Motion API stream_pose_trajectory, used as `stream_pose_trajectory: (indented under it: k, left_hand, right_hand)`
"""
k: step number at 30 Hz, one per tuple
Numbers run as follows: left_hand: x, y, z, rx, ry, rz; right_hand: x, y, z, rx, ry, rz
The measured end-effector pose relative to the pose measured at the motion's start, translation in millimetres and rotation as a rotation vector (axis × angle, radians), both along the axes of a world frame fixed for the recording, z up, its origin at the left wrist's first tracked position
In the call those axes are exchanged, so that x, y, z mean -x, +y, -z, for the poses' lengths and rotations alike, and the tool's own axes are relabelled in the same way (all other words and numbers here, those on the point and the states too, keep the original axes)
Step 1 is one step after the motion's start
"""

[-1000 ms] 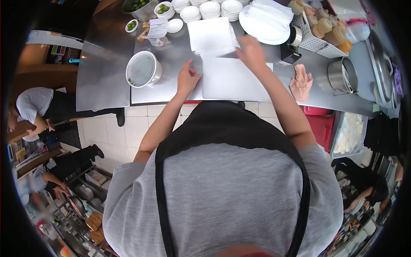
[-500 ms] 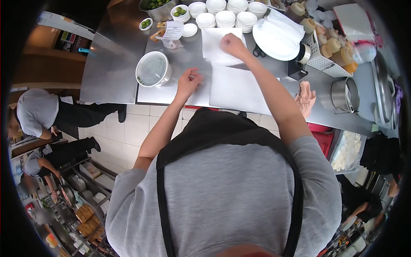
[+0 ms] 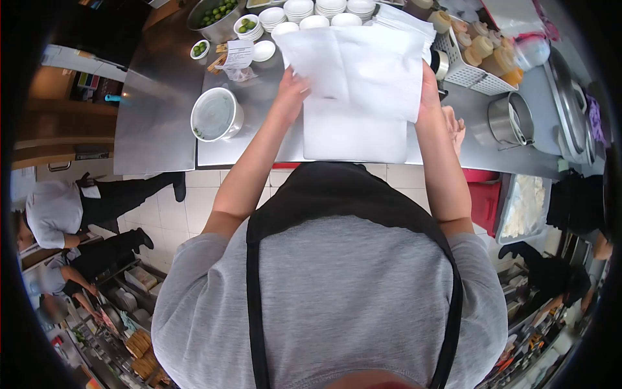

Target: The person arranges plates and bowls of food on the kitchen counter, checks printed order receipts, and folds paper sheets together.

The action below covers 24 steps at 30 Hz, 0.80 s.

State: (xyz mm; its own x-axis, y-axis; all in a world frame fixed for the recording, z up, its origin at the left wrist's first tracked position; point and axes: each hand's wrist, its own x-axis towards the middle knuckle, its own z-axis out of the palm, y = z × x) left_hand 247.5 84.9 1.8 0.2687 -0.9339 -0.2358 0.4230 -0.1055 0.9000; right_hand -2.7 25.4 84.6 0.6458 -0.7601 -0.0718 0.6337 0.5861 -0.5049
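Observation:
A white paper sheet (image 3: pixel 363 71) is spread between my two hands above the counter. My left hand (image 3: pixel 295 91) grips its left side, while my right hand (image 3: pixel 427 96) has hold of the right side; fingers of both are partly behind the paper. Below the sheet, a white cutting board (image 3: pixel 355 142) lies at the counter's front edge. More folded white sheets (image 3: pixel 405 19) show behind the paper's upper right. A white round tub (image 3: pixel 217 117) stands left of my left hand. The pinkish crumpled cloth (image 3: pixel 455 126) is next to my right wrist.
Stacks of small white dishes (image 3: pixel 299 9) line the back, near a metal pot of limes (image 3: pixel 217 14). A white basket (image 3: pixel 463 65) of squeeze bottles and a steel pot (image 3: pixel 512 117) stand at right. Other people (image 3: pixel 58 211) work behind me on both sides.
My right hand was closed over the sheets lying on the counter. Now a sheet is lifted and opened out toward me, with both hands on it; my left hand moved up to it.

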Motion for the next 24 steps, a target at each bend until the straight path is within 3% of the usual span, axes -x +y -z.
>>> stream_pose_trajectory:
  k: [3,7,9,11,15,17,19,24]
  left_hand:
    - [8.2,-2.4,-2.2,0.142,0.227,0.144]
    - [22.4,16.6,-26.3,0.020,0.017,0.142]
    - [22.5,27.6,-23.6,0.006,-0.062,0.153]
    - [18.3,40.5,-11.0,-0.111,-0.213,0.157]
    - [6.5,63.4,23.8,-0.185,-0.284,0.148]
    - [5.1,72.6,31.8,-0.239,-0.443,0.148]
    - [7.4,74.6,34.4,-0.252,-0.430,0.143]
    - [27.2,72.0,-7.1,-0.194,-0.463,0.167]
  right_hand:
    - [29.4,1.3,20.4,-0.074,0.000,0.062]
    - [45.7,33.5,19.0,-0.189,0.193,0.180]
    - [49.9,46.6,51.8,0.142,0.790,0.278]
    - [54.9,58.8,70.9,0.132,0.757,0.264]
    - [61.8,68.1,107.1,0.246,0.951,0.351]
    - [66.4,68.0,122.1,0.301,1.083,0.346]
    - [56.0,69.0,114.3,0.246,1.115,0.285]
    - [28.5,76.1,104.9,0.222,1.110,0.183]
